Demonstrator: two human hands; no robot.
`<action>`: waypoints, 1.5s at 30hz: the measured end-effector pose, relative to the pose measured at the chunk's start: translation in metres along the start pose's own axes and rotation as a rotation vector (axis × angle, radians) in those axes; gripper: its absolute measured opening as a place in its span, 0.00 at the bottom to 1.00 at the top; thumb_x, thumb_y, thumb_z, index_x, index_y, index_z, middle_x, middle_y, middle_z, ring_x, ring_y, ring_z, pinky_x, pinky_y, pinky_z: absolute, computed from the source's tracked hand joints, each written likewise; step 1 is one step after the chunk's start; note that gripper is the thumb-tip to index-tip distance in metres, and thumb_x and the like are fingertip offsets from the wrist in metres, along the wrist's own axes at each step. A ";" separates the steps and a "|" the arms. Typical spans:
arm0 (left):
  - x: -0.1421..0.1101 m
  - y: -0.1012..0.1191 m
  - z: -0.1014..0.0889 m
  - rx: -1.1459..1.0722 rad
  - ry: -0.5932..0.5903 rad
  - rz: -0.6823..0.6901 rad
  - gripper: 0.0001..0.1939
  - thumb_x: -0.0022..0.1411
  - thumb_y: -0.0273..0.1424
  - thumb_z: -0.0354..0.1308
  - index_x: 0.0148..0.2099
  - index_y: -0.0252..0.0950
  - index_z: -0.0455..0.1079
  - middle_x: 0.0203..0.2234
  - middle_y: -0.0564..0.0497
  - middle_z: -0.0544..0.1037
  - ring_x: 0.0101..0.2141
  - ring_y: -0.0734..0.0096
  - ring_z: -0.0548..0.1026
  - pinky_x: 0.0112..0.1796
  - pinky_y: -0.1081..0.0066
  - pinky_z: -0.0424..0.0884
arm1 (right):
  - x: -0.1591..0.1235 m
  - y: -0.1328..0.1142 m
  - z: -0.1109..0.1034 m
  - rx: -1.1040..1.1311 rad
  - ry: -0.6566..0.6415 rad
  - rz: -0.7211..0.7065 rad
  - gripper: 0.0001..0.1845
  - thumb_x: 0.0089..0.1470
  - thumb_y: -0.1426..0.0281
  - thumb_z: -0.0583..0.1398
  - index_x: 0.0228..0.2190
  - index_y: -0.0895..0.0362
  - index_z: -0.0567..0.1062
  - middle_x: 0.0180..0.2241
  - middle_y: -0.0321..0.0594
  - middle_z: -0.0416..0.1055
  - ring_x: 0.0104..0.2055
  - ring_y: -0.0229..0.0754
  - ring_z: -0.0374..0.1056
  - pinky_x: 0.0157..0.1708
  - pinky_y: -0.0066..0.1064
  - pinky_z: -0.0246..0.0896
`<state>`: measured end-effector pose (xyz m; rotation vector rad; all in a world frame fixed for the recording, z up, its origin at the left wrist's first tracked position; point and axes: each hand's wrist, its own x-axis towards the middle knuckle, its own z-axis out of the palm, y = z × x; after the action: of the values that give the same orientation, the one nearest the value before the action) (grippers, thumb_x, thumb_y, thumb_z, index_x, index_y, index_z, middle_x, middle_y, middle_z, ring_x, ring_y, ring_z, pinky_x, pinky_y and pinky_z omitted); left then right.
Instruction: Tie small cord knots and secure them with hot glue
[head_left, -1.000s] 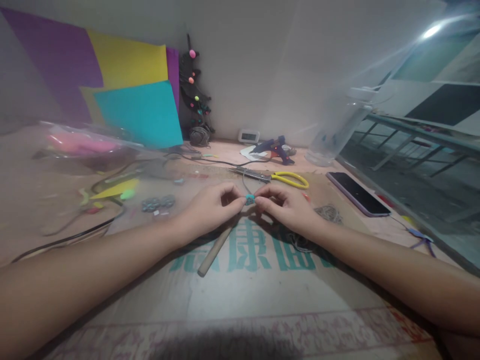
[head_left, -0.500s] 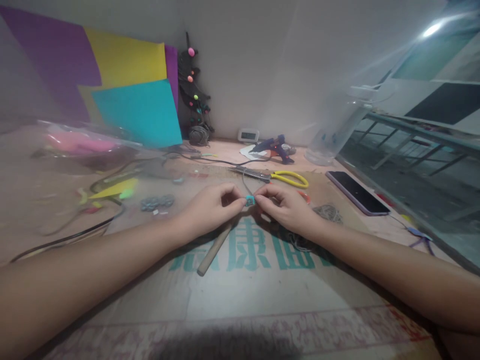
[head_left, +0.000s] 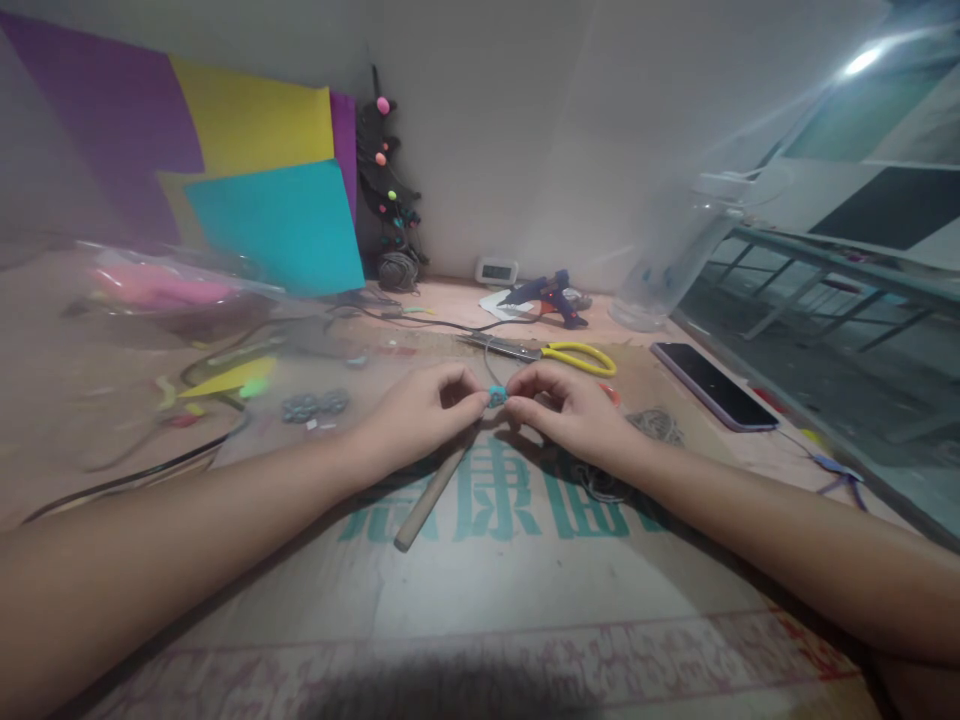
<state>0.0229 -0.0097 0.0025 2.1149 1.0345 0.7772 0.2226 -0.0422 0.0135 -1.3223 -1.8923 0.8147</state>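
Note:
A small turquoise piece, too small to name more exactly, is held up between my two hands over the printed board. My left hand pinches its left side between thumb and forefinger. On the other side, the thumb and forefinger of my right hand close at its right edge. A thin grey cord rises from behind the piece and curves toward the scissors. Below my left hand lies a grey-brown stick, its upper end partly hidden by the fingers.
Yellow-handled scissors lie just beyond my hands, with a glue gun behind them. Right are coiled cord and a phone. Grey flower-like pieces lie left. A clear jar stands at the back right.
The turquoise piece has turned slightly and shifted a little left between my fingertips. My right fingers have changed their position at its edge; my left hand stays nearly still.

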 end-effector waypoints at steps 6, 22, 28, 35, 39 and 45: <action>0.000 0.000 0.000 0.020 -0.008 0.012 0.11 0.61 0.37 0.52 0.33 0.36 0.70 0.28 0.52 0.76 0.31 0.68 0.72 0.32 0.70 0.64 | 0.001 0.000 -0.001 -0.045 0.014 -0.025 0.07 0.54 0.66 0.59 0.30 0.57 0.71 0.25 0.35 0.72 0.26 0.36 0.67 0.25 0.26 0.61; 0.002 0.003 0.001 -0.090 0.011 -0.074 0.11 0.61 0.37 0.54 0.31 0.35 0.68 0.26 0.52 0.75 0.29 0.70 0.72 0.30 0.71 0.64 | 0.005 0.004 -0.003 0.142 0.129 -0.042 0.16 0.63 0.61 0.50 0.28 0.56 0.65 0.23 0.33 0.66 0.25 0.34 0.63 0.25 0.25 0.58; 0.003 0.003 0.000 -0.113 0.015 -0.083 0.12 0.61 0.38 0.53 0.32 0.35 0.69 0.27 0.51 0.76 0.31 0.68 0.73 0.33 0.69 0.67 | 0.004 0.009 -0.004 0.080 0.155 -0.063 0.17 0.60 0.58 0.55 0.25 0.56 0.64 0.22 0.33 0.66 0.24 0.34 0.61 0.26 0.27 0.58; 0.003 0.002 0.000 -0.176 -0.005 -0.066 0.12 0.62 0.39 0.53 0.33 0.35 0.67 0.29 0.50 0.76 0.33 0.66 0.75 0.33 0.69 0.69 | 0.009 -0.001 -0.020 -0.270 0.161 -0.178 0.10 0.61 0.66 0.52 0.34 0.56 0.72 0.31 0.39 0.73 0.33 0.39 0.68 0.34 0.30 0.62; 0.002 0.000 0.000 -0.269 -0.008 -0.110 0.13 0.62 0.41 0.53 0.34 0.36 0.65 0.27 0.52 0.74 0.32 0.66 0.76 0.28 0.72 0.67 | 0.027 0.010 -0.056 -0.648 0.075 -0.137 0.16 0.55 0.69 0.58 0.46 0.56 0.73 0.42 0.45 0.75 0.40 0.46 0.70 0.40 0.36 0.63; 0.006 -0.004 0.000 -0.258 0.044 -0.091 0.12 0.62 0.40 0.53 0.32 0.36 0.64 0.23 0.54 0.73 0.29 0.69 0.74 0.27 0.73 0.66 | 0.043 0.051 -0.090 -0.844 -0.078 0.061 0.26 0.54 0.60 0.59 0.54 0.52 0.70 0.46 0.47 0.75 0.41 0.50 0.72 0.35 0.35 0.63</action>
<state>0.0238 -0.0028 0.0009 1.8279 0.9890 0.8659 0.3117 0.0231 0.0321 -1.8459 -2.3791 0.0501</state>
